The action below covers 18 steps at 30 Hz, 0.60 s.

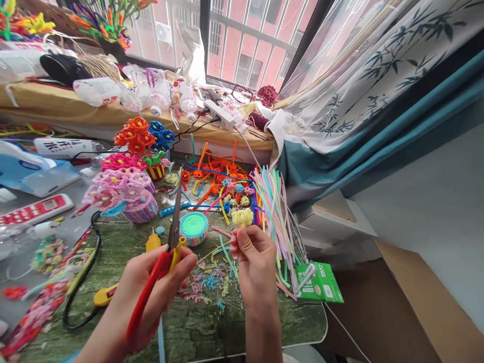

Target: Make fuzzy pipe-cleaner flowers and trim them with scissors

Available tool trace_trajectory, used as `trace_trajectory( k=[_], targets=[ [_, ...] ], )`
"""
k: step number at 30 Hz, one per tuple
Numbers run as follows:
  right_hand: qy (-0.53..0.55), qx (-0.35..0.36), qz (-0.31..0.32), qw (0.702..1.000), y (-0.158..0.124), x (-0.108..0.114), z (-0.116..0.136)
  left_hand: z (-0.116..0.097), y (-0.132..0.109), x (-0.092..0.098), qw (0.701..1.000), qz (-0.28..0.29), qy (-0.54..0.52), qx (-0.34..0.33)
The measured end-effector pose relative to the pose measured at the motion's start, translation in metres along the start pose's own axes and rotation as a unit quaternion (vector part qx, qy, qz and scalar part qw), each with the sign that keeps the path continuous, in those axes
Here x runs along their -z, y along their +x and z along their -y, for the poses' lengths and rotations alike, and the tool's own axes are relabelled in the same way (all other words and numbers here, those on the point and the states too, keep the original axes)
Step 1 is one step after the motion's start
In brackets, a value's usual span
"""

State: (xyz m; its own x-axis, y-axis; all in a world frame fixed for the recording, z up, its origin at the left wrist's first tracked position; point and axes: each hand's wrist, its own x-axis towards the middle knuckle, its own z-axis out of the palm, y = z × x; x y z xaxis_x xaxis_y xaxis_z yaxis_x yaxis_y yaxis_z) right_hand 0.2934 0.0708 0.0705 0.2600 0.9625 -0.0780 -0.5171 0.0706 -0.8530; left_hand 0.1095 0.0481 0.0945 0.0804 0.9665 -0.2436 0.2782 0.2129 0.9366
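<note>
My left hand is closed around red-handled scissors, whose blades point up and away from me. A small yellow rolled piece, seemingly pipe cleaner, is pinched by the thumb of the same hand. In my right hand a pale yellow pipe-cleaner flower is held upright between thumb and fingertips. Between the hands, farther back, sits a round striped pot with a mint-green coiled top. Short fuzzy clippings are scattered on the green table below.
Pink and lilac pipe-cleaner flowers stand in a pot at left, orange ones behind. Pastel pipe cleaners lie at right by a green packet. A black cable loops at left; bottles line the sill.
</note>
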Motion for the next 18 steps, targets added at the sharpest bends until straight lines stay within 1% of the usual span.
trace_trajectory(
  k=[3, 6, 10, 13, 16, 18],
  targets=[
    [-0.004, 0.005, -0.007, 1.000, 0.001, 0.004, -0.002, -0.007, 0.001, -0.012, 0.998, 0.014, -0.046, 0.028],
    [0.003, 0.012, -0.009, 1.000, 0.000, 0.005, -0.002, -0.013, -0.002, -0.019, 0.997, 0.011, -0.066, 0.034],
    [0.015, 0.003, 0.013, 1.000, -0.006, -0.002, -0.001, -0.016, -0.002, -0.020, 0.997, 0.001, -0.073, 0.032],
    [0.014, -0.008, 0.013, 1.000, -0.011, -0.010, -0.003, -0.014, 0.002, -0.020, 0.997, 0.007, -0.074, 0.035],
    [-0.002, -0.005, -0.004, 1.000, -0.014, -0.014, -0.003, -0.010, 0.005, -0.021, 0.997, 0.015, -0.070, 0.035],
    [-0.013, 0.007, -0.031, 0.999, -0.014, -0.013, -0.002, -0.008, 0.007, -0.019, 0.998, 0.008, -0.063, 0.029]
  ],
)
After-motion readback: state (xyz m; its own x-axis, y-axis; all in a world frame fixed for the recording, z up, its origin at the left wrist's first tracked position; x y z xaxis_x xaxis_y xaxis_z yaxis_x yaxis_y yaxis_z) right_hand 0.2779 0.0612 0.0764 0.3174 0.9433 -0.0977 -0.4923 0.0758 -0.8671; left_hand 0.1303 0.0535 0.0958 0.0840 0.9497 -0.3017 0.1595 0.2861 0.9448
